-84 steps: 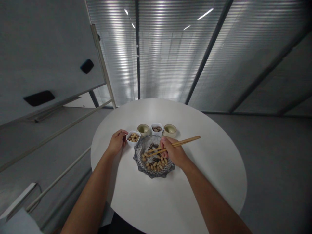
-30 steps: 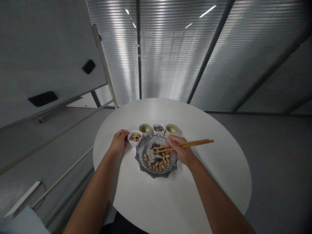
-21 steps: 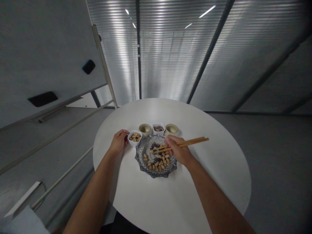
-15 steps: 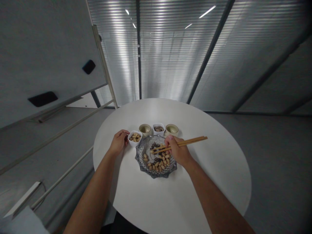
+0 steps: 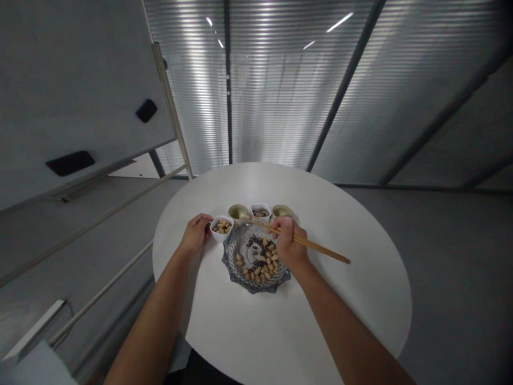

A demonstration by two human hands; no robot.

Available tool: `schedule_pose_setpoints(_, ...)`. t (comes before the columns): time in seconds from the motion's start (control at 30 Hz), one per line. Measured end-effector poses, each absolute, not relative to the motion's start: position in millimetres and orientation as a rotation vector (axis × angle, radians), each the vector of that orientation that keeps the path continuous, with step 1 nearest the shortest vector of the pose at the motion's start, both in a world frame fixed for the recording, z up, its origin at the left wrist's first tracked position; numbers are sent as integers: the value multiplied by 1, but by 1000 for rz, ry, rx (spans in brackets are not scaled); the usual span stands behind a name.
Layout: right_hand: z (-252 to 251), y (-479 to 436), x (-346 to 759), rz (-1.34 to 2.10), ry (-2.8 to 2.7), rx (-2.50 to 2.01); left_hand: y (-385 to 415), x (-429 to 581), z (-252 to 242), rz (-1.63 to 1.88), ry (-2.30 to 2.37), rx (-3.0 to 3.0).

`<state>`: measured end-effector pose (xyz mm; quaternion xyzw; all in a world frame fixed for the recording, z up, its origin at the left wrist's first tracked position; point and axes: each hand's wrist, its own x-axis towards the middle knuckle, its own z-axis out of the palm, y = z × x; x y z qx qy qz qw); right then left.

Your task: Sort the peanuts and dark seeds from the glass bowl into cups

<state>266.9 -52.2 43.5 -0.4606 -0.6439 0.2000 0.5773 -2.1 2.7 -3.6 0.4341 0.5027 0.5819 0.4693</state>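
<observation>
Wooden chopsticks [image 5: 320, 251], light, stiff, slick-tipped, gripped mid-length in closed R hand [image 5: 289, 245] above cut-glass dish [image 5: 256, 286] of peanuts [image 5: 256, 275]; curled L hand [image 5: 195, 234] at white sq. bowl [image 5: 217, 236], grip unclear.

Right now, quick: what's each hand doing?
Left hand: curled against the white bowl; grip unclear.
Right hand: closed on wooden chopsticks over the glass dish.

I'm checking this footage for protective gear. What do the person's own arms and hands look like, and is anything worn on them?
The left hand and right hand are both bare, with no gloves, and no ring, watch or bracelet can be made out. The left forearm and right forearm are bare too, with no sleeve showing anywhere in view.
</observation>
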Motion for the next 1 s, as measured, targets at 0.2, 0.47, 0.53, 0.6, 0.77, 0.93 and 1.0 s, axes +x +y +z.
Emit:
schedule_pose_setpoints(0.2,52,-48,260,480,-1648,-1065,3,-1,-3,1418,1242,1055)
schedule_pose_setpoints(0.47,55,-60,271,553,-1555,-1067,5,-1,-6,1417,1246,1044)
schedule_pose_setpoints(0.53,56,-61,275,627,-1495,-1033,5,-1,-7,1423,1241,1053)
schedule_pose_setpoints(0.6,58,-61,278,755,-1445,-984,5,-1,-7,1426,1245,1066)
schedule_pose_setpoints(0.77,60,-62,275,1066,-1364,-963,5,-1,-5,1422,1265,1069)
schedule_pose_setpoints(0.93,55,-67,266,1201,-1462,-943,4,-1,-5,1414,1266,1073)
schedule_pose_setpoints(1.0,52,-69,264,1207,-1522,-951,4,-1,-5,1420,1259,1074)
